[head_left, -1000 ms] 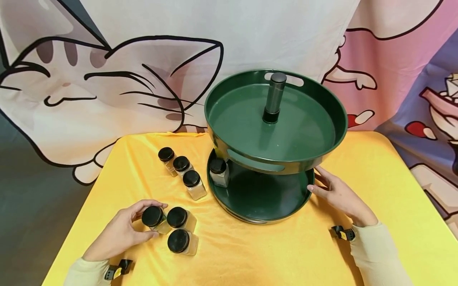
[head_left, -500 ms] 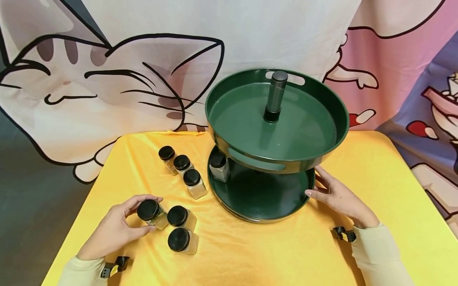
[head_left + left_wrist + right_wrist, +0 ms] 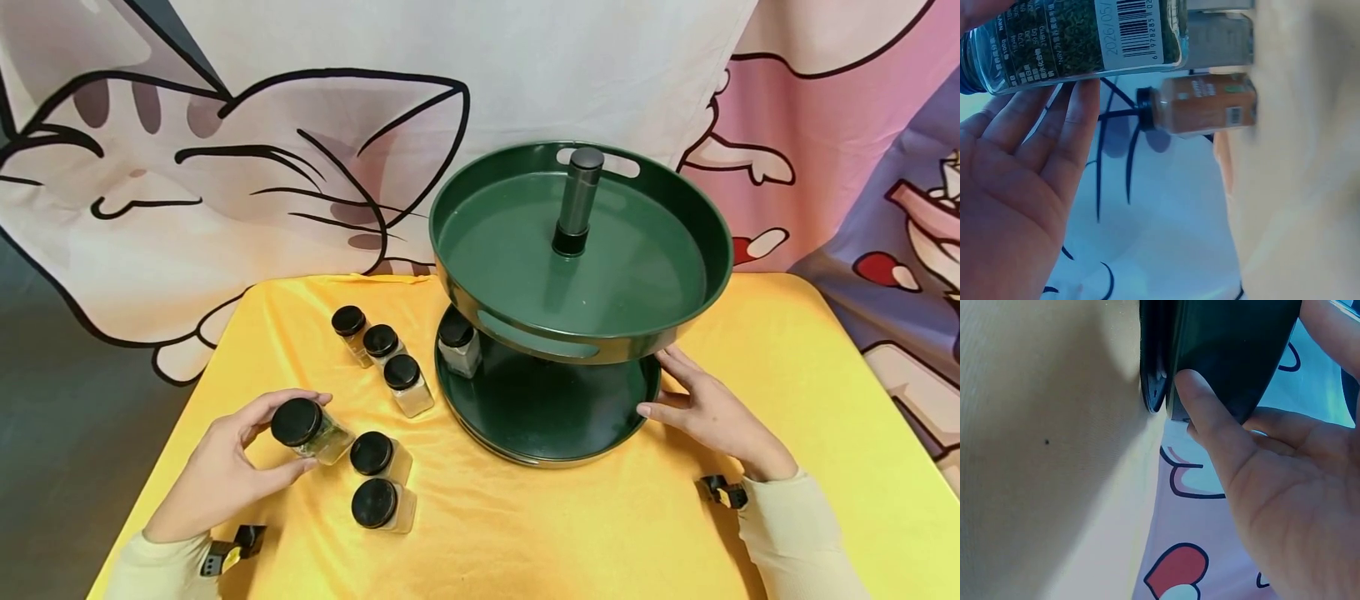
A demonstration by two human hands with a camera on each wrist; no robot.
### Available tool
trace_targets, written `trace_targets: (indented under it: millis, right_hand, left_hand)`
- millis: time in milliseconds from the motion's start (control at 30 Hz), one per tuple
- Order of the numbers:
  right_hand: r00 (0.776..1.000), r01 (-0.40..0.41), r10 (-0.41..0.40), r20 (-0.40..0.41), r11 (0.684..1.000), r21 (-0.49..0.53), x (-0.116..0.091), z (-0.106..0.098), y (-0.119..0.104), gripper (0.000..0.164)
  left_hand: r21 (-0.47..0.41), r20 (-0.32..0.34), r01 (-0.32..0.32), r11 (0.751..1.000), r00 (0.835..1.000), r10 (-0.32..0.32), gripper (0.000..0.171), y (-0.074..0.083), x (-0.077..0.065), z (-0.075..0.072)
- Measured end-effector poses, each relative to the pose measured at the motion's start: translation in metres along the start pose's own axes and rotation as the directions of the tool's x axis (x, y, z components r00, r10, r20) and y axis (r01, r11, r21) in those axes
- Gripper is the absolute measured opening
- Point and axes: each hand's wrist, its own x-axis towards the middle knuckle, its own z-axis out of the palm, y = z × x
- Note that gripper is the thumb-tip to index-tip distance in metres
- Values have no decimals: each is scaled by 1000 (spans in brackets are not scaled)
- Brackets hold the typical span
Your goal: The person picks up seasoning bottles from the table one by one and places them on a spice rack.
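Note:
In the head view my left hand (image 3: 225,471) holds a spice jar (image 3: 322,437) between thumb and fingers, above the yellow cloth. The jar leans, its black lid towards the palm. Seen from the left wrist, dried green herbs (image 3: 1079,37) show through its glass beside a barcode label. My right hand (image 3: 708,412) is at the right edge of the lower green tray (image 3: 555,421), thumb over the rim and fingers along the outer wall (image 3: 1235,356). One jar (image 3: 460,354) with pale contents stands inside that tray at the left. The larger upper tray (image 3: 510,242) partly covers the lower one.
Two black-lidded jars (image 3: 382,500) stand just right of the held jar. Three more jars (image 3: 408,392) form a slanted row left of the trays. A dark post (image 3: 576,204) rises from the upper tray. A printed curtain (image 3: 300,167) hangs behind the table.
My left hand has lifted the spice jar off the cloth and drawn it left, tilting it. The lower tray has turned slightly: its jar shifted back while my right thumb came forward.

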Motion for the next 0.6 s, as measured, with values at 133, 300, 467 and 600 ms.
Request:
trace_targets:
  millis: [133,300,467,600]
  right_hand:
    - [1000,9,-9,15,1000,14,-2,-2,1,85]
    - [998,32,-38,57,993,111,-5,-4,2,81]
    - [995,32,-46,85,988,151,-5,-6,4,81]
    - [995,26,-42,90,985,170,-4,-7,3,82]
  left_hand:
    - [-19,-18,-57,998,998,57,72,7,6,-2]
    - [-28,-31,-115,993,993,114,72,19,14,-1]
    - [-11,-45,-155,988,987,154,71,45,23,1]
    - [46,-57,-148,988,987,151,70,61,31,1]
